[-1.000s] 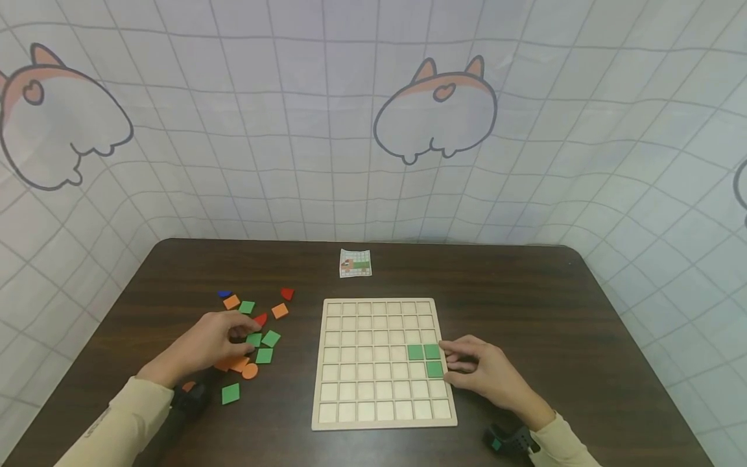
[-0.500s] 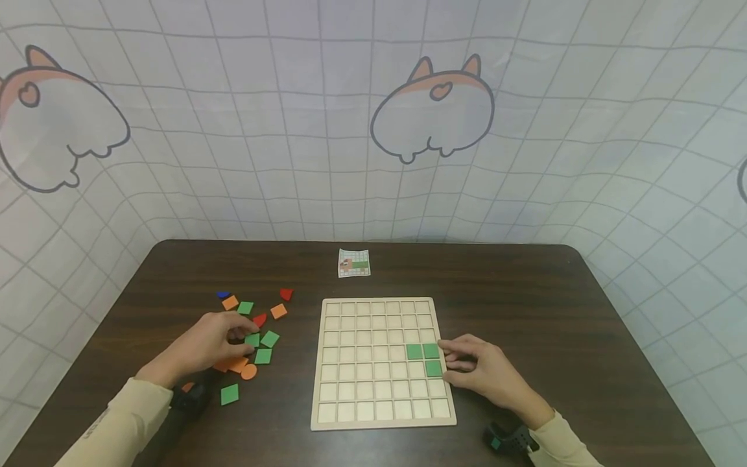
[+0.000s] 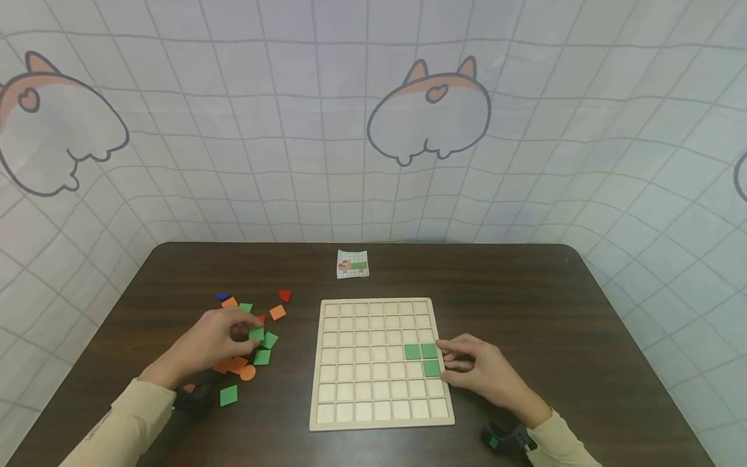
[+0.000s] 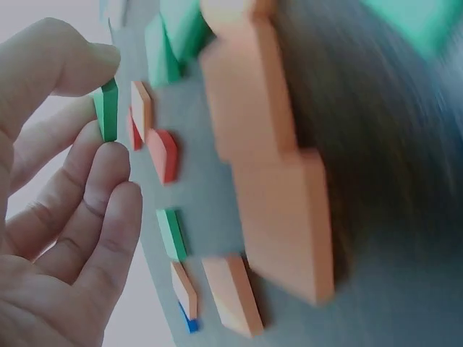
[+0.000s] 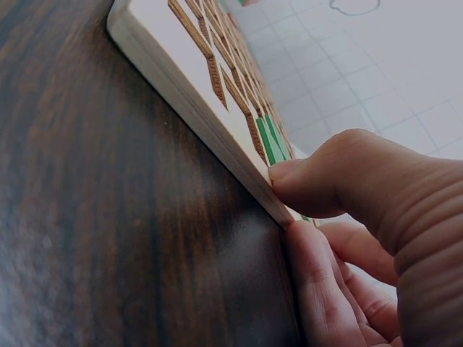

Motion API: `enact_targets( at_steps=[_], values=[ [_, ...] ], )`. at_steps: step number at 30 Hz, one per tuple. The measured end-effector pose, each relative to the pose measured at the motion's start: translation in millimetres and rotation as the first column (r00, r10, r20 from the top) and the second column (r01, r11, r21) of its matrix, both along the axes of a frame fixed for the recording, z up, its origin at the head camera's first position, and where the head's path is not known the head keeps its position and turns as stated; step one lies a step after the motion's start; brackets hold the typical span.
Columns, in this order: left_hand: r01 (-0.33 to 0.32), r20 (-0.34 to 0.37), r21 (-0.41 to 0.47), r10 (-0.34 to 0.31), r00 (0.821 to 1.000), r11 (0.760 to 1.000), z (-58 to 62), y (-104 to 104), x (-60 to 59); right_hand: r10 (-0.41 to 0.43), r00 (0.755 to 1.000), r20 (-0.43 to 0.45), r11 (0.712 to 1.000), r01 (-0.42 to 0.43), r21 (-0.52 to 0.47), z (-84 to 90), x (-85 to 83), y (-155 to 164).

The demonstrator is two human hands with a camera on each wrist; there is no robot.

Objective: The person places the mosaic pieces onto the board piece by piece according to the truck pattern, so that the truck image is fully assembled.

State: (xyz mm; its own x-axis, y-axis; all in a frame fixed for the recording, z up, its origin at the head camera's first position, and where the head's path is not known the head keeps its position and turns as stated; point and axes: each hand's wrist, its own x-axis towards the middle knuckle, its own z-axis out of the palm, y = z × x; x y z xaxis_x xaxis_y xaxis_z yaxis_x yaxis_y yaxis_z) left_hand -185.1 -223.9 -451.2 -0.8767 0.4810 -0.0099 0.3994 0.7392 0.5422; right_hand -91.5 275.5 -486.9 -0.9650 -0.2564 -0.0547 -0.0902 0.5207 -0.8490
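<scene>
The left hand (image 3: 201, 340) pinched a green tile (image 4: 108, 112) between thumb and fingertips, above the loose pieces (image 3: 236, 364) to the left of the board (image 3: 363, 373). In the left wrist view the tile stood nearly edge-on, the thumb at one edge and the fingertips at the opposite one. It looked thin, stiff and light, perhaps painted wood, so a mild squeeze was probably enough; too hard a pinch could have made its smooth sides slip. Opposite edges seemed the best hold, since a piece lying flat on the tabletop (image 3: 508, 292) would likely have offered little to get under. It did not look fragile.

The right hand (image 3: 487, 373) held the board by its right edge, thumb on the rim and a fingertip against the side, next to three seated tiles (image 3: 412, 351). The board appeared rigid, fairly light for its breadth and perhaps apt to slide; its plain rim seemed the natural grip.
</scene>
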Motion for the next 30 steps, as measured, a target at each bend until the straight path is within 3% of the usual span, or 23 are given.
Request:
enact_targets(
  at_steps=[13, 23, 30],
  values=[
    [0.043, -0.015, 0.022, -0.043, 0.999, 0.999, 4.4, 38.0, 4.1, -0.014, 1.000, -0.005, 1.000, 0.014, 0.007, -5.3, -2.1, -1.5],
    [0.120, -0.068, 0.031, -0.118, 0.991, 0.992, 7.9, 68.3, 5.5, -0.006, 1.000, -0.012, 1.000, 0.006, 0.006, -6.2, -2.8, -1.4],
    [0.171, -0.045, 0.033, -0.169, 0.985, 0.985, 10.1, 97.4, 8.8, -0.010, 1.000, -0.014, 1.000, 0.010, 0.007, -4.1, -2.3, -1.5]
  ],
)
